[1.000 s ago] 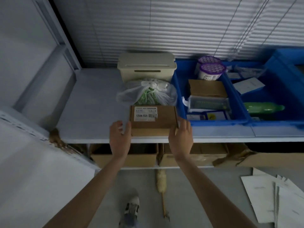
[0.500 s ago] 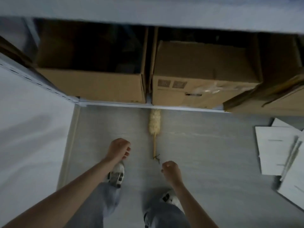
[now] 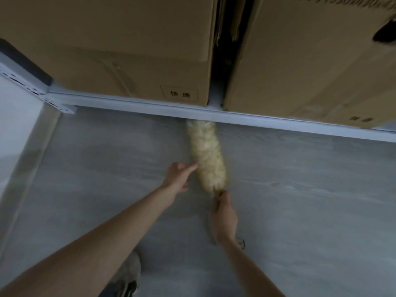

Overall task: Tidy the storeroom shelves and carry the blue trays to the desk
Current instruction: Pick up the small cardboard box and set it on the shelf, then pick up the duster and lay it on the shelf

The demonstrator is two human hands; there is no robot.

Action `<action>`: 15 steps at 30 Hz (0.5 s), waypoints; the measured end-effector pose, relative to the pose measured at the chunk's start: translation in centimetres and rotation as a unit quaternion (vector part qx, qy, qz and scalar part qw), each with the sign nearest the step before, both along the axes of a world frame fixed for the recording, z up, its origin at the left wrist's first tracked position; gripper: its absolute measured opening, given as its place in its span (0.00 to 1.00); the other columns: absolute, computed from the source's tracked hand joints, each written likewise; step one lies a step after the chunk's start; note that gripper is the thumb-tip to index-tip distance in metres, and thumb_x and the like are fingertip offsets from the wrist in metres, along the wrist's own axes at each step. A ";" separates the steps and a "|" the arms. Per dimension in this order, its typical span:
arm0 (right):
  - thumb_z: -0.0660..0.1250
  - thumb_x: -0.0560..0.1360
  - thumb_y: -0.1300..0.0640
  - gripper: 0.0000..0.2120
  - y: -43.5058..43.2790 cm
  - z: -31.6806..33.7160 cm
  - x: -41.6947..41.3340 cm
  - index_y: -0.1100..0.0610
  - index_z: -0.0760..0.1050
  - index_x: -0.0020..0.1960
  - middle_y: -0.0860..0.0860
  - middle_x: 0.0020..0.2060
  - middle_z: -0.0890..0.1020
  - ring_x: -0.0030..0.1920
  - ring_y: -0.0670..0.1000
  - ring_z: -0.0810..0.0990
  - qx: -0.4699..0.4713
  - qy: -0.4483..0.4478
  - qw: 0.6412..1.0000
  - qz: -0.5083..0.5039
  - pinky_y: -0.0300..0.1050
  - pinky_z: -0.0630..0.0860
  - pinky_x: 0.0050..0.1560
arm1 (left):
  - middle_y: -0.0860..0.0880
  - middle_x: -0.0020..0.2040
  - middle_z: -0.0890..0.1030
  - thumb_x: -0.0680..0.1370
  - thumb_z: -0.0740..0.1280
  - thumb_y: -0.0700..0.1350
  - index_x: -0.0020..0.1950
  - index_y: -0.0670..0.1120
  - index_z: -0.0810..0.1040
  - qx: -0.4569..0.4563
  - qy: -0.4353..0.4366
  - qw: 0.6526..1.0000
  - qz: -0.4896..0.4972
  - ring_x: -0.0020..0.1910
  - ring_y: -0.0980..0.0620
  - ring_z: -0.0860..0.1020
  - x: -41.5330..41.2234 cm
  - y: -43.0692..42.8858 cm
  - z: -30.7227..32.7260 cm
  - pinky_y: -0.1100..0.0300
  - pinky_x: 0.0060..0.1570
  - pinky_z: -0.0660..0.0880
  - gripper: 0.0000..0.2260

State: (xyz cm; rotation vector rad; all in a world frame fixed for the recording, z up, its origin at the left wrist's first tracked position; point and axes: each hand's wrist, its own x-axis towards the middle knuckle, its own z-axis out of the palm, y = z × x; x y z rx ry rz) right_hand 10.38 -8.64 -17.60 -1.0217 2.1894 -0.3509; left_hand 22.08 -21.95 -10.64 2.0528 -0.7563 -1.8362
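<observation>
Right hand closed around the handle of the duster on the floor — fluffy head reaching under the bottom shelf rail. Left hand loosely open, forefinger touching the fluff. Blue trays out of view.

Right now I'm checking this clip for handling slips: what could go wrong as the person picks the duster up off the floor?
The right hand grips the duster right at the base of its fluffy head, so it may droop or slip. The head's tip reaches the shelf rail and could snag. The left hand only touches the fluff, giving little support.
</observation>
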 end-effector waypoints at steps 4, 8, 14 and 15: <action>0.60 0.79 0.48 0.15 3.6 8.7 -1.2 0.49 0.70 0.64 0.53 0.46 0.84 0.47 0.60 0.82 -0.005 -0.062 0.988 0.139 0.49 0.73 0.37 | 0.43 0.58 0.83 0.71 0.77 0.50 0.65 0.42 0.78 0.019 0.078 0.980 0.181 0.56 0.43 0.83 -0.7 1.7 4.4 0.43 0.59 0.78 0.26; 0.66 0.77 0.48 0.13 4.7 21.3 -2.6 0.50 0.75 0.60 0.50 0.41 0.84 0.41 0.56 0.83 0.022 -0.115 0.981 0.155 0.45 0.70 0.35 | 0.40 0.61 0.82 0.76 0.72 0.44 0.66 0.40 0.77 0.045 0.069 0.960 0.267 0.57 0.40 0.82 1.1 4.4 14.7 0.42 0.58 0.78 0.20; 0.66 0.74 0.43 0.04 3.1 46.1 -0.6 0.40 0.74 0.47 0.45 0.30 0.79 0.30 0.44 0.77 -0.002 -0.206 0.965 0.160 0.39 0.68 0.29 | 0.43 0.61 0.82 0.79 0.67 0.54 0.65 0.45 0.78 -0.007 0.076 0.949 0.307 0.59 0.41 0.81 4.1 5.5 39.9 0.38 0.61 0.76 0.19; 0.65 0.74 0.43 0.03 2.6 50.4 0.1 0.41 0.73 0.45 0.44 0.30 0.79 0.30 0.44 0.76 -0.020 -0.212 0.964 0.161 0.39 0.68 0.29 | 0.43 0.59 0.83 0.77 0.69 0.56 0.65 0.45 0.78 -0.028 0.082 0.949 0.304 0.57 0.41 0.82 4.7 5.6 44.8 0.38 0.60 0.77 0.21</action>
